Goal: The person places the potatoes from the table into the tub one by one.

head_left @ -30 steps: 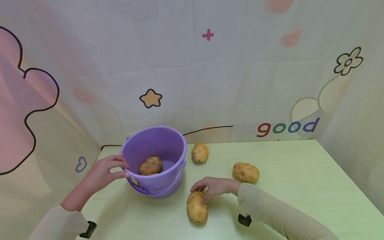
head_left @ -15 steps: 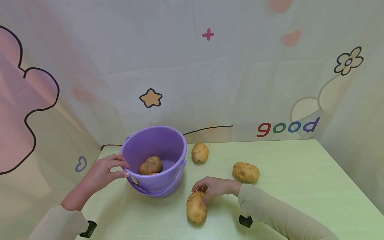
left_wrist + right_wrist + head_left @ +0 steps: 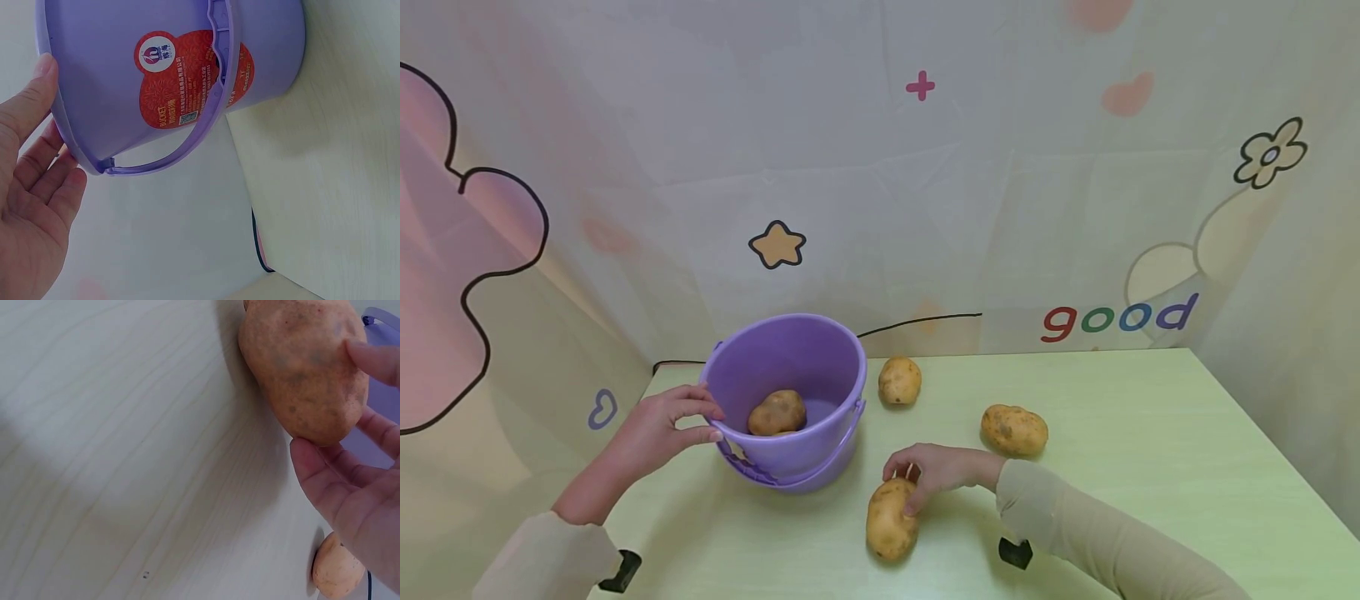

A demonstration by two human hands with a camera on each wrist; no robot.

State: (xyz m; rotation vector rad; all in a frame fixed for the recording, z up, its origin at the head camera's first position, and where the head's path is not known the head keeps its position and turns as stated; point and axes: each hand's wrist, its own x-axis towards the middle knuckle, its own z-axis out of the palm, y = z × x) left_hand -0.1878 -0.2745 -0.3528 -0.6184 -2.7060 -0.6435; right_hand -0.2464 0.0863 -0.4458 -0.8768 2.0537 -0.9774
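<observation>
A purple bucket (image 3: 820, 454) stands on the table at centre left in the head view, with a brown potato (image 3: 777, 412) inside and a sliver of another below it. My left hand (image 3: 673, 425) grips the bucket's near left rim between thumb and fingers; the left wrist view shows the rim, handle and red label (image 3: 169, 81). Right of the bucket, my right hand (image 3: 936, 471) holds a large yellow potato (image 3: 891, 525) at its far end. The right wrist view has the thumb on one side of this potato (image 3: 306, 369) and fingertips at its end.
One potato (image 3: 899, 382) lies behind, right of the bucket. Another potato (image 3: 1015, 430) sits beyond my right forearm. The pale green table (image 3: 1150, 433) ends at a printed cloth backdrop (image 3: 925, 208).
My right fingertips have shifted slightly right on the potato, which has turned a little in place. The left hand and the bucket hold still.
</observation>
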